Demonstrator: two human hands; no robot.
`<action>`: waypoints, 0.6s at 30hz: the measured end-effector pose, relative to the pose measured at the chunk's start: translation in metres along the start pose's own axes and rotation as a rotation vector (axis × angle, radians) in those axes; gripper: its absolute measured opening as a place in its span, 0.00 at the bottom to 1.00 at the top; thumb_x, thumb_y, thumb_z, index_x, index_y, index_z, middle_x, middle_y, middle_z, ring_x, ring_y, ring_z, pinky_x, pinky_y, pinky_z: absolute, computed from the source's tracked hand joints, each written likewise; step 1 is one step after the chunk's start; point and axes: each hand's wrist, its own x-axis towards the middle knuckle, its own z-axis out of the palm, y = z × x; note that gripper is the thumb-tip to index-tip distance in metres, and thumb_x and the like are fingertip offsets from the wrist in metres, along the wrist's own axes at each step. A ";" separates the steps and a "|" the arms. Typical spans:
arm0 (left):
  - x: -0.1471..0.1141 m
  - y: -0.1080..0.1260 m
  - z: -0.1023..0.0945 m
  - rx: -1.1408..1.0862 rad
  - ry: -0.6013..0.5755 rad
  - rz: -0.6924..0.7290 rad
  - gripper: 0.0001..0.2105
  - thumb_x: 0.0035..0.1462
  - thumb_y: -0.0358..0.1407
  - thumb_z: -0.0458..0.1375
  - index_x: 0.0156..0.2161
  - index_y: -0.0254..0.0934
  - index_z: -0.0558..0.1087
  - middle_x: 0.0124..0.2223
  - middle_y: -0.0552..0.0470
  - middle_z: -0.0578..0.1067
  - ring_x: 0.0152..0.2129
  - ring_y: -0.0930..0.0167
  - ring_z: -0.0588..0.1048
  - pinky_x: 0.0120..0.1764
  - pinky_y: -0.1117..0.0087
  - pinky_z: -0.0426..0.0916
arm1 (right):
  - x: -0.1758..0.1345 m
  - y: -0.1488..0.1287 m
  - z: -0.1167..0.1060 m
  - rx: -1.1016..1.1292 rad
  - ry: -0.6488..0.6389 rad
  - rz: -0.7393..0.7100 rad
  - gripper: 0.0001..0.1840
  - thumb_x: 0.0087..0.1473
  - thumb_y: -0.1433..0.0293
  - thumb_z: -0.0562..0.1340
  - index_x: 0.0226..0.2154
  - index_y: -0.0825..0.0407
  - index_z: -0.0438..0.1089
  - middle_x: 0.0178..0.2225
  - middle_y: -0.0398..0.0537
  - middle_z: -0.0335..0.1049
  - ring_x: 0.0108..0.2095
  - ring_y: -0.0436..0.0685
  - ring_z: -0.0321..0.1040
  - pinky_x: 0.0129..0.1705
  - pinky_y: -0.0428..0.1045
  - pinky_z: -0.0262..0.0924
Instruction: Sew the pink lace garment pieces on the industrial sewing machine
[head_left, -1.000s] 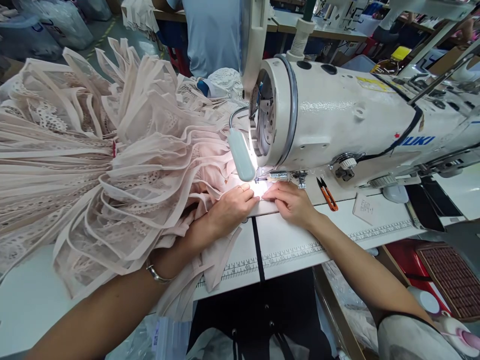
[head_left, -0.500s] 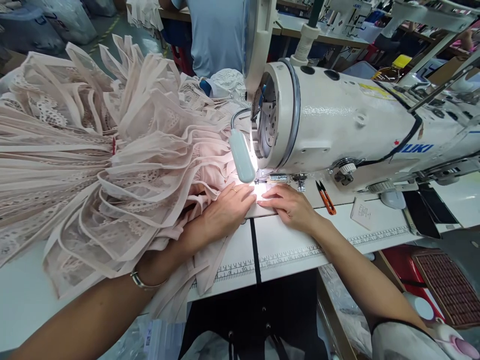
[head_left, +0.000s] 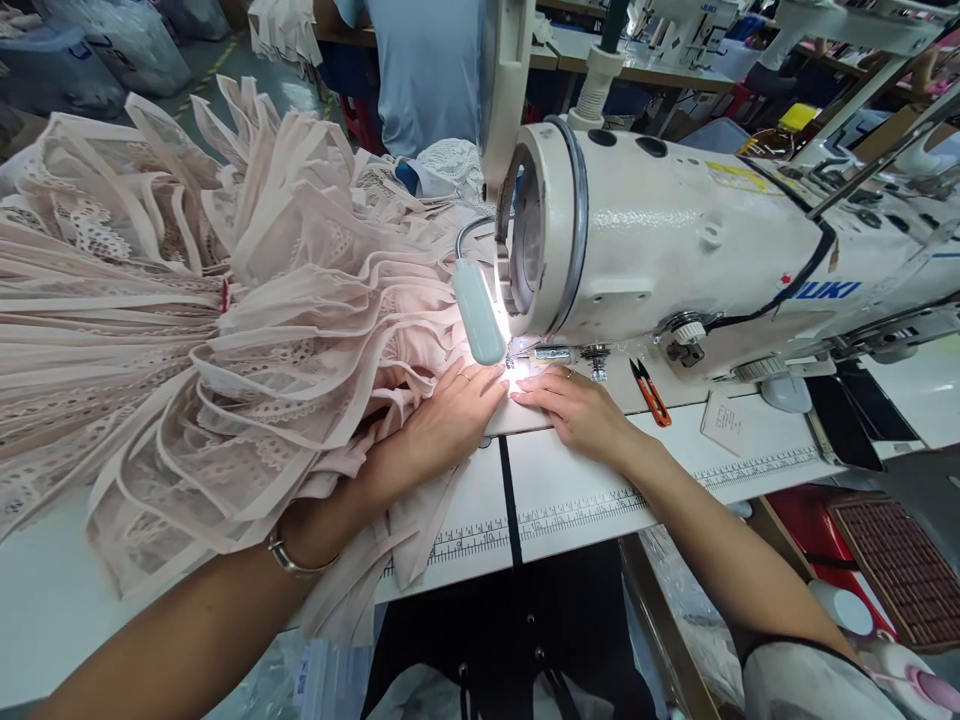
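At the lit needle area of a white sewing machine (head_left: pixel 645 230), both my hands hold pale pink fabric (head_left: pixel 491 408) against the machine bed. My left hand (head_left: pixel 456 412) lies left of the needle, its fingers close together on the fabric. From the right, my right hand (head_left: pixel 583 408) meets it, with its fingertips pressed on the cloth near the left fingertips. Glare and fingers hide the exact edge being held. A large bundle of pale pink lace-trimmed pieces (head_left: pixel 300 300) spreads left of the machine, partly over my left forearm. A small green lamp (head_left: pixel 478 315) hangs just above my left fingers.
Orange-handled thread snips (head_left: pixel 651 393) lie right of my right hand, beside a small paper card (head_left: pixel 722 424) and a dark phone (head_left: pixel 844 425). A printed ruler (head_left: pixel 585 512) runs along the table's front edge. A person in a blue shirt (head_left: pixel 427 75) is beyond the machine.
The view has shifted slightly, so the machine appears a little farther left. My hands stay at the needle area, with the right fingertips slightly closer to the left ones.
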 end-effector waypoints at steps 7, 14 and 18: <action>0.007 0.001 0.001 -0.033 -0.056 -0.084 0.17 0.70 0.27 0.44 0.56 0.34 0.71 0.61 0.41 0.72 0.59 0.61 0.69 0.61 0.51 0.64 | 0.005 -0.006 -0.002 -0.092 -0.044 0.065 0.30 0.56 0.83 0.50 0.52 0.44 0.74 0.51 0.45 0.76 0.56 0.59 0.67 0.48 0.55 0.69; 0.010 -0.001 0.005 -0.006 -0.055 -0.096 0.13 0.71 0.31 0.46 0.52 0.33 0.71 0.57 0.40 0.73 0.56 0.60 0.70 0.59 0.51 0.64 | 0.010 -0.007 0.004 -0.144 -0.090 0.133 0.31 0.54 0.83 0.52 0.55 0.46 0.71 0.57 0.47 0.73 0.57 0.62 0.66 0.51 0.60 0.67; 0.013 -0.003 0.004 0.026 -0.053 -0.101 0.11 0.70 0.33 0.49 0.51 0.31 0.71 0.55 0.38 0.73 0.54 0.58 0.70 0.59 0.50 0.64 | 0.010 -0.004 0.007 -0.161 -0.112 0.123 0.32 0.55 0.82 0.50 0.58 0.46 0.69 0.57 0.49 0.73 0.55 0.63 0.68 0.52 0.61 0.67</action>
